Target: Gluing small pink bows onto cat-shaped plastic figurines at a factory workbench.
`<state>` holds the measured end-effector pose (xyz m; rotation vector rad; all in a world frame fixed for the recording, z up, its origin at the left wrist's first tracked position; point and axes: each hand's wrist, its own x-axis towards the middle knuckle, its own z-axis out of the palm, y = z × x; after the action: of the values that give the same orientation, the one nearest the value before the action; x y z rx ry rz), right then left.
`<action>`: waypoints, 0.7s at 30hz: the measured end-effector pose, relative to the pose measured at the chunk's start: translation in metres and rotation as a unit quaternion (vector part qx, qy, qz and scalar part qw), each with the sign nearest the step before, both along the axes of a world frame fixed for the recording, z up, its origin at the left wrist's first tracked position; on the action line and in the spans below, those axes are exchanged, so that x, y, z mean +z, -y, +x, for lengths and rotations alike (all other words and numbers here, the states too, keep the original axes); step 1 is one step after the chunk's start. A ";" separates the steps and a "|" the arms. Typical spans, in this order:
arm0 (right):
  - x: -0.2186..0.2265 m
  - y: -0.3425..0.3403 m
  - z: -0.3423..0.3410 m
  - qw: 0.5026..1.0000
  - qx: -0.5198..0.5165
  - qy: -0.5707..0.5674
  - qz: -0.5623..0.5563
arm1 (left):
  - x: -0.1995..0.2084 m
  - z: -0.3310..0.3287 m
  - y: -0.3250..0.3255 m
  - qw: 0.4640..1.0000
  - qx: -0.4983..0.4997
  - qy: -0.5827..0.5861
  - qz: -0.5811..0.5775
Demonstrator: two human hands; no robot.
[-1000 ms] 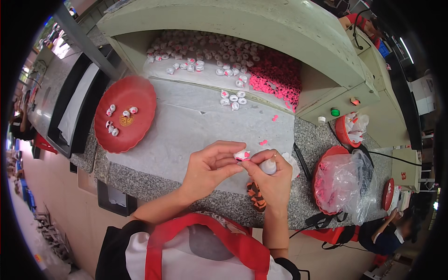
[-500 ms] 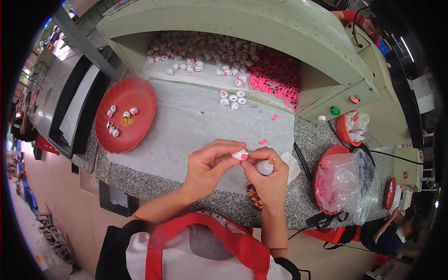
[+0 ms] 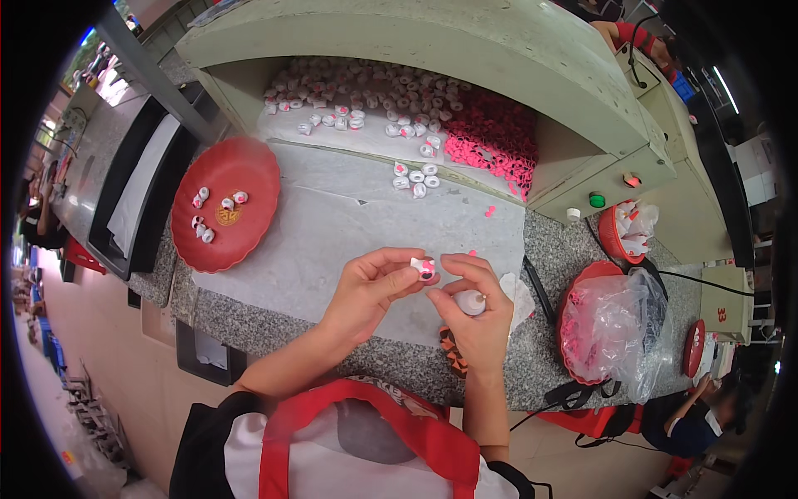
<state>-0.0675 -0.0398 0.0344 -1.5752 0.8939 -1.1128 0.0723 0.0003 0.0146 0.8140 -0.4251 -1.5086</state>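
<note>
Between the thumb and fingers of my left hand [image 3: 370,291] is a small white figure head [image 3: 425,268] with a pink bow. A dark spot or opening shows on its near side. Just to the right, my right hand [image 3: 484,320] keeps a small white squeeze bottle [image 3: 470,303] in its curled fingers. The thumb and forefinger of that hand are parted, close to the figure head but apart from it. Both hands are over the white paper sheet [image 3: 316,233] near the bench's front edge. A loose pink bow [image 3: 490,211] lies on the sheet beyond them.
A grey-green cabinet [image 3: 416,33] arches over rows of white figure heads [image 3: 366,83] and a pink bow pile [image 3: 490,141]. On the left is a red plate [image 3: 266,200] with several heads. Right are a bagged red tray [image 3: 569,349], a red bowl [image 3: 611,233] and a black stick-like tool [image 3: 539,287].
My right thumb and forefinger have come away from the figure head. My left hand has turned the head, so its dark spot now shows. The bottle stays in my right hand.
</note>
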 end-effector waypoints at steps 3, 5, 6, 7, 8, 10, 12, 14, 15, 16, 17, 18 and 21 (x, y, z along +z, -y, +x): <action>-0.002 -0.003 -0.003 0.998 0.010 0.036 0.045 | 0.005 -0.001 -0.002 0.998 -0.022 0.053 0.013; -0.005 -0.001 -0.008 0.997 0.009 0.050 0.055 | 0.021 -0.003 -0.007 0.995 -0.012 0.093 -0.036; -0.005 0.000 -0.012 0.993 0.035 0.075 0.079 | 0.026 -0.004 -0.009 0.988 -0.001 0.131 -0.084; -0.006 0.000 -0.014 0.988 0.061 0.100 0.102 | 0.025 -0.002 -0.010 0.988 -0.001 0.131 -0.085; -0.006 0.000 -0.015 0.988 0.061 0.100 0.101 | 0.023 0.001 -0.011 0.941 -0.012 0.302 -0.151; -0.010 -0.003 -0.016 0.970 0.097 0.164 0.150 | 0.022 0.003 -0.014 0.861 -0.019 0.462 -0.209; -0.014 -0.006 -0.014 0.966 0.091 0.179 0.160 | 0.022 0.003 -0.016 0.893 -0.040 0.412 -0.177; -0.015 -0.008 -0.008 0.962 0.085 0.194 0.170 | 0.019 0.003 -0.018 0.912 -0.031 0.374 -0.164; -0.015 -0.008 -0.004 0.962 0.074 0.201 0.171 | 0.018 0.003 -0.019 0.930 -0.025 0.336 -0.150; -0.015 -0.009 -0.001 0.961 0.063 0.208 0.172 | 0.018 0.005 -0.019 0.930 -0.021 0.334 -0.150; -0.017 -0.009 0.002 0.961 0.067 0.206 0.173 | 0.018 0.008 -0.018 0.937 -0.024 0.315 -0.149; -0.021 -0.008 0.005 0.960 0.079 0.211 0.168 | 0.019 0.011 -0.018 0.943 -0.025 0.296 -0.148; -0.030 -0.006 0.015 0.960 0.091 0.205 0.170 | 0.008 0.019 -0.021 0.970 -0.019 0.226 -0.092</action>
<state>-0.0523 -0.0337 0.0045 -1.0679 0.6069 -1.0379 0.0911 0.0217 0.0228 1.0065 -0.9091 -1.2879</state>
